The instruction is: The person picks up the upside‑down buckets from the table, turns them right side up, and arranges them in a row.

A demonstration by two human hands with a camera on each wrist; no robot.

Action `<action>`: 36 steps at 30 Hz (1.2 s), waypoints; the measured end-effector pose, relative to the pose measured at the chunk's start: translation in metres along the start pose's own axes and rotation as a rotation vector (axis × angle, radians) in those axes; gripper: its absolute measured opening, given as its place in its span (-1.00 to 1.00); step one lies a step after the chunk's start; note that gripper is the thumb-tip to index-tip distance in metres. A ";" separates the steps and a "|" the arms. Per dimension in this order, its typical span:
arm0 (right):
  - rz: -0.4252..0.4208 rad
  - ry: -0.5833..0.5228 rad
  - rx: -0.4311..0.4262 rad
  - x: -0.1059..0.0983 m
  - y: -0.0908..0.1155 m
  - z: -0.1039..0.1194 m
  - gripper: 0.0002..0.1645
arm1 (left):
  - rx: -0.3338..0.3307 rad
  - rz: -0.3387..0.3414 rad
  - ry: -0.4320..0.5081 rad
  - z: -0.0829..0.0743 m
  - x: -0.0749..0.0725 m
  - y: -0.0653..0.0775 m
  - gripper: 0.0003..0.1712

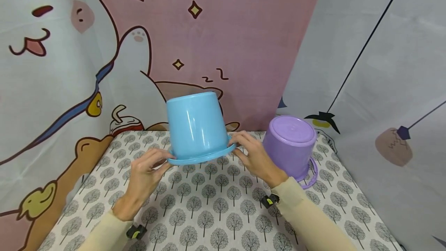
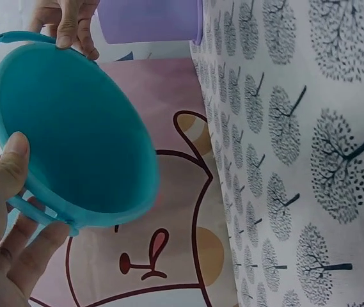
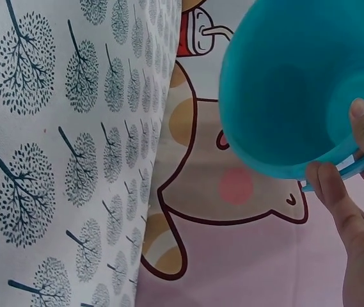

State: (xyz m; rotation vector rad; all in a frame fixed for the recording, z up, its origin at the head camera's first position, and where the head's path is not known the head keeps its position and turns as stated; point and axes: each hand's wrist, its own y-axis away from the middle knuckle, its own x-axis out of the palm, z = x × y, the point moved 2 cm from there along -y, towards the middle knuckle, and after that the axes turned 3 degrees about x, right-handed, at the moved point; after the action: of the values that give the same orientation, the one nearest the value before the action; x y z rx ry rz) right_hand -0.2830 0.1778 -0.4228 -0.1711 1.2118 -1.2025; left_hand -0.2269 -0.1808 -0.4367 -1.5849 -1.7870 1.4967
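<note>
Upside down above the table hangs a light blue bucket (image 1: 196, 127), tilted a little, its rim lowest. My left hand (image 1: 148, 173) pinches the rim on the left side, thumb underneath. On the opposite side my right hand (image 1: 254, 156) grips the same rim between thumb and fingers. The left wrist view looks into the bucket's hollow inside (image 2: 73, 128), with the bucket's handle (image 2: 12, 38) lying along the rim. A purple bucket (image 1: 290, 146) stands bottom up behind my right hand, its handle (image 1: 311, 175) resting on the cloth.
A white cloth with grey trees (image 1: 209, 208) covers the table. Behind it hangs a pink and white cartoon curtain (image 1: 244, 30). Another pale curtain (image 1: 393, 69) closes off the right side, close to the purple bucket.
</note>
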 end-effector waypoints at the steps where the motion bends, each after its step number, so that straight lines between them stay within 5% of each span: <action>1: -0.004 0.001 -0.005 -0.001 0.000 0.001 -0.59 | 0.003 0.000 -0.005 -0.002 0.000 0.000 -0.58; 10: -0.048 -0.028 -0.063 -0.009 -0.004 0.007 -0.55 | -0.075 0.039 0.005 -0.014 -0.003 -0.008 -0.73; 20: -0.006 0.003 -0.044 -0.015 -0.010 0.013 -0.59 | -0.199 0.103 0.016 -0.019 -0.012 -0.021 -0.72; 30: 0.087 -0.059 0.101 -0.016 -0.025 0.023 -0.73 | -0.392 0.233 -0.062 -0.020 -0.021 -0.035 -0.79; 36: 0.116 -0.092 0.175 -0.016 -0.035 0.028 -0.72 | -0.434 0.269 -0.072 -0.015 -0.024 -0.044 -0.72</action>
State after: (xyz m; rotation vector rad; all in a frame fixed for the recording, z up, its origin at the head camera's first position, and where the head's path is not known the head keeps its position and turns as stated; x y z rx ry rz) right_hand -0.2807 0.1622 -0.3779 -0.0248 1.0176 -1.1797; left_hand -0.2301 -0.1874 -0.3844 -2.0716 -2.1160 1.3469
